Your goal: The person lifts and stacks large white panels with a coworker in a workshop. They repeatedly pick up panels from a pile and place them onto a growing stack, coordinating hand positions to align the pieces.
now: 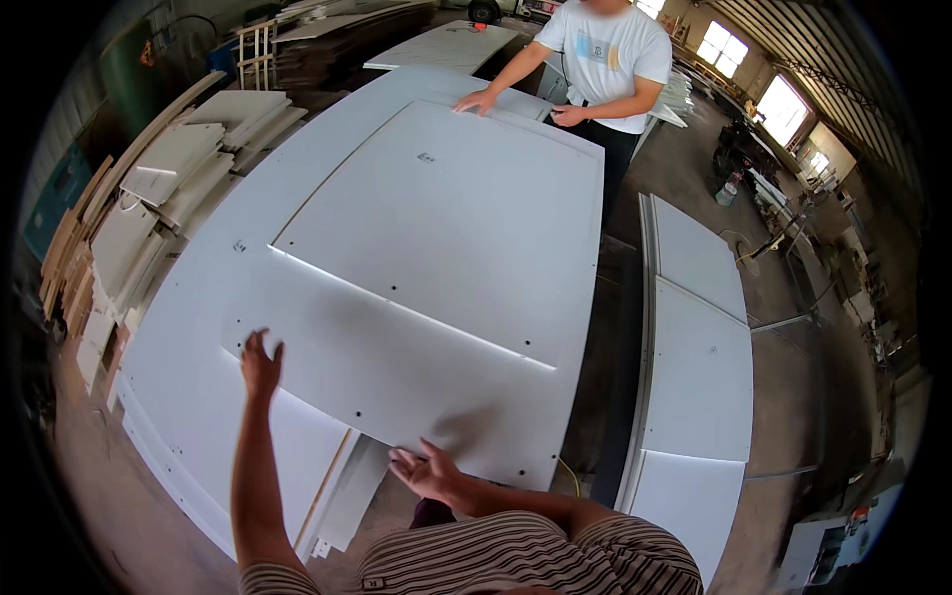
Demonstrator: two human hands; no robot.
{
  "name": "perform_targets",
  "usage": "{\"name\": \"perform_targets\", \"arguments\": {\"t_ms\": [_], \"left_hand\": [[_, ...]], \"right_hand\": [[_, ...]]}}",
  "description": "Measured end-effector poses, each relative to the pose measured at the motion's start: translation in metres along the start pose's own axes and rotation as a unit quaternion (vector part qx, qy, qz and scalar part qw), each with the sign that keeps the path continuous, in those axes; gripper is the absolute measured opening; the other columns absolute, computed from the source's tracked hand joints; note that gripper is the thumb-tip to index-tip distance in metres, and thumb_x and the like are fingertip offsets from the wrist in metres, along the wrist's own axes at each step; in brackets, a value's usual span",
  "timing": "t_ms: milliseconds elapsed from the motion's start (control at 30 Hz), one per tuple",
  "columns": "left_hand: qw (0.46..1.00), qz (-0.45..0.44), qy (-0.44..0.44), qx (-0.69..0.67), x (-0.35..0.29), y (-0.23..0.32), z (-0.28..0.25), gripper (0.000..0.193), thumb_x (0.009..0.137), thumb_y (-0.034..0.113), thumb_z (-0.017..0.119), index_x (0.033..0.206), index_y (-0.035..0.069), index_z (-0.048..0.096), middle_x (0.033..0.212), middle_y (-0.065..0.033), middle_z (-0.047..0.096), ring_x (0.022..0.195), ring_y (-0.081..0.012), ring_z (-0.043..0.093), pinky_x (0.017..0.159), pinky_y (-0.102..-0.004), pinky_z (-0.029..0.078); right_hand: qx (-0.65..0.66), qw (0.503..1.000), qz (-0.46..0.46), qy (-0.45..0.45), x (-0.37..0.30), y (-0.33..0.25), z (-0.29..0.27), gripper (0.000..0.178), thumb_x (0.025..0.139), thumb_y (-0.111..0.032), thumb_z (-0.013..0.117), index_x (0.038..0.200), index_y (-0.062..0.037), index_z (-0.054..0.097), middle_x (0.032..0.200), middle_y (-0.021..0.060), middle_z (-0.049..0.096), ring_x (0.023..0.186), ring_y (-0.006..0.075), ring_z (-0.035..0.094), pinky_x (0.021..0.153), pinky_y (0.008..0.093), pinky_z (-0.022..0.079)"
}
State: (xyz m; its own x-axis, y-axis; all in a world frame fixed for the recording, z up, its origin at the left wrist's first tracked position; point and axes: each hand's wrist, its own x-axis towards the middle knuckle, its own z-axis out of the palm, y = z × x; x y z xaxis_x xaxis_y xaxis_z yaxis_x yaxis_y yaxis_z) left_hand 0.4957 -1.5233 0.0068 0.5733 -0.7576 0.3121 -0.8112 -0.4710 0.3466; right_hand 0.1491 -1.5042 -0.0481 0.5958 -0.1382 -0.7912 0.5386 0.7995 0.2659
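Note:
Large white panels lie stacked flat before me. A smaller white panel [446, 218] rests on a wider white panel [397, 372] with dark holes along its near side. My left hand [261, 367] is over the wider panel's near left corner, fingers bent and apart, holding nothing. Whether its fingertips touch the surface I cannot tell. At the same panel's near edge is my right hand [424, 471], palm turned partly up, thumb and fingers apart, with no grip on the edge. Below the edge, another white panel [268, 456] shows on the left.
Across the stack stands a co-worker [605, 69] in a white T-shirt, one hand [476, 102] flat on the top panel. More white panels [699, 367] lie in a row to the right. Cut boards [178, 164] are piled at the left. A yellow cable [569, 476] hangs near the stack's right corner.

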Motion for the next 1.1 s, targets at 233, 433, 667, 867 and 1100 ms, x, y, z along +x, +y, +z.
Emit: {"name": "perform_targets", "arguments": {"t_ms": [233, 433, 667, 867, 1100], "left_hand": [[0.974, -0.210, -0.086, 0.012, -0.126, 0.012, 0.079, 0.073, 0.083, 0.043, 0.049, 0.135, 0.003, 0.018, 0.136, -0.0271, 0.022, 0.129, -0.0404, 0.015, 0.102, -0.0512, 0.016], [0.977, -0.205, -0.041, 0.036, -0.147, 0.093, 0.083, 0.066, 0.085, 0.036, 0.048, 0.136, 0.006, 0.019, 0.139, -0.0259, 0.013, 0.130, -0.0386, 0.012, 0.105, -0.0465, 0.012], [0.977, -0.203, 0.011, 0.071, -0.118, 0.086, 0.092, 0.060, 0.086, 0.033, 0.047, 0.135, 0.008, 0.024, 0.138, -0.0265, 0.015, 0.128, -0.0393, 0.015, 0.104, -0.0462, 0.015], [0.974, -0.194, 0.000, 0.114, -0.054, 0.034, 0.100, 0.054, 0.089, 0.034, 0.041, 0.136, 0.012, 0.026, 0.138, -0.0198, 0.023, 0.129, -0.0312, 0.020, 0.105, -0.0439, 0.015], [0.975, -0.197, -0.017, 0.104, 0.023, 0.010, 0.106, 0.050, 0.090, 0.037, 0.036, 0.135, 0.015, 0.028, 0.138, -0.0133, 0.029, 0.128, -0.0250, 0.024, 0.105, -0.0423, 0.014]], "right_hand": [[-0.700, 0.549, -0.354, -0.288, -0.047, -0.016, 0.097, 0.032, 0.086, -0.021, 0.052, 0.109, 0.0004, 0.046, 0.114, 0.0132, 0.052, 0.108, 0.0250, 0.048, 0.092, 0.0338, 0.037], [-0.796, 0.057, -0.593, -0.103, -0.064, -0.143, 0.040, 0.035, 0.073, -0.019, 0.061, 0.103, -0.0044, 0.052, 0.118, 0.0120, 0.049, 0.111, 0.0295, 0.044, 0.095, 0.0450, 0.033], [-0.813, 0.058, -0.559, -0.154, -0.046, -0.139, 0.051, 0.035, 0.071, -0.024, 0.063, 0.099, -0.0056, 0.053, 0.116, 0.0074, 0.050, 0.112, 0.0258, 0.045, 0.094, 0.0439, 0.035], [-0.766, 0.072, -0.596, -0.230, 0.007, -0.128, 0.089, 0.029, 0.072, -0.016, 0.061, 0.097, -0.0055, 0.052, 0.111, 0.0074, 0.053, 0.107, 0.0248, 0.049, 0.092, 0.0409, 0.037], [-0.767, 0.072, -0.604, -0.205, 0.048, -0.109, 0.127, 0.027, 0.076, -0.013, 0.058, 0.100, -0.0031, 0.049, 0.111, 0.0095, 0.052, 0.109, 0.0255, 0.045, 0.096, 0.0400, 0.035]]}}
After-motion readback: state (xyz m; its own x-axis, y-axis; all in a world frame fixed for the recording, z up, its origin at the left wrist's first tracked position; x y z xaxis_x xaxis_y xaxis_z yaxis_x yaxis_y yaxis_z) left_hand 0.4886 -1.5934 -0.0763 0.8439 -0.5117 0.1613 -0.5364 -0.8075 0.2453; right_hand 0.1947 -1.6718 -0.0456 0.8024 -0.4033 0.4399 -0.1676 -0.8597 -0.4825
